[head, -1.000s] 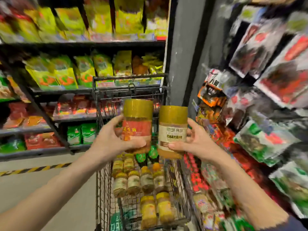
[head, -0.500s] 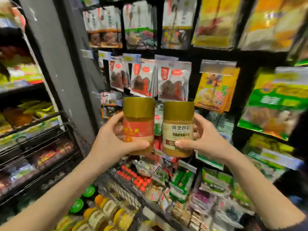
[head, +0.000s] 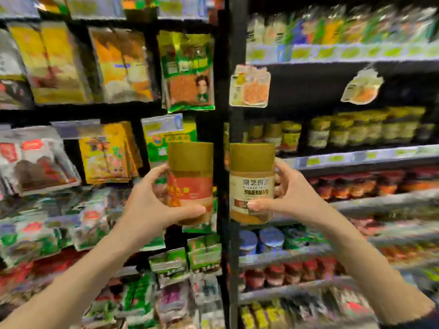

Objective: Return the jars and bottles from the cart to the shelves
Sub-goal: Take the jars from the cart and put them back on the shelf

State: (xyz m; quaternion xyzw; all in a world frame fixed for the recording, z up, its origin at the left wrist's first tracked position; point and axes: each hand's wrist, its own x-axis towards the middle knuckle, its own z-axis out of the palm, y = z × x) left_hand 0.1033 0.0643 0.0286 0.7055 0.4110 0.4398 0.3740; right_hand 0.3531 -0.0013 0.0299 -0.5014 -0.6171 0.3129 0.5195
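Note:
My left hand (head: pixel 147 205) grips a gold-lidded jar with a red label (head: pixel 190 176), held upright at chest height. My right hand (head: pixel 294 195) grips a second gold-lidded jar with a cream label (head: pixel 252 184), also upright, a little to the right of the first. Both jars hang in the air in front of a black upright post (head: pixel 225 67). Behind the right jar, a shelf (head: pixel 356 156) carries a row of similar gold-lidded jars (head: pixel 342 131). The cart is out of view.
Hanging snack packets (head: pixel 187 72) fill the rack left of the post. Right of it, shelves hold bottles on top (head: pixel 332 27), blue-lidded tubs (head: pixel 270 238) and red jars (head: pixel 297 271) lower down. Two packets (head: pixel 249 85) dangle from the upper shelf edge.
The view has swung right from the cart and hanging packets to the jar shelves. Both hands still hold their jars side by side, now slightly further apart.

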